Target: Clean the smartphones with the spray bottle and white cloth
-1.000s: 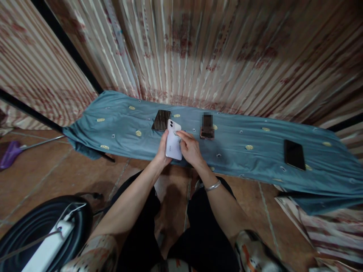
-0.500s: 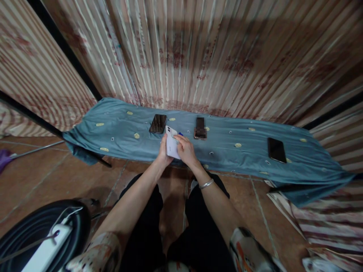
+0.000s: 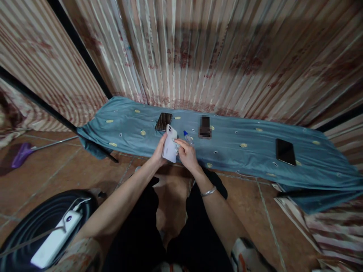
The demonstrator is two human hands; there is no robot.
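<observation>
**White phone getting a wipe-down over the blue cloth**

So the white phone (image 3: 170, 148) is up in the air, back side toward me, camera bump at the top, held just above the near edge of the blue cloth (image 3: 241, 151). My left hand (image 3: 159, 154) is closed around the phone's left edge and carries its weight. My right hand (image 3: 187, 155) is curled narrow, fingertips pinched on something small and pale pressed against the phone's right edge. It looks like a wipe or pad, but it's too small to say for sure.

Judging by that, I'm mid-clean on the back or edge of the phone. I'd guess the next bit needs a steady left grip while the right works along the surface.

Just beyond the phone a little bottle with a blue cap (image 3: 187, 136) sits on the cloth. Past it, to the left, lies a dark glossy phone (image 3: 163, 121), and to the right a blurred-out phone (image 3: 204, 127). Way off right of the white phone lies a black phone (image 3: 285, 152). Striped curtain (image 3: 215, 56) behind it all.
</observation>
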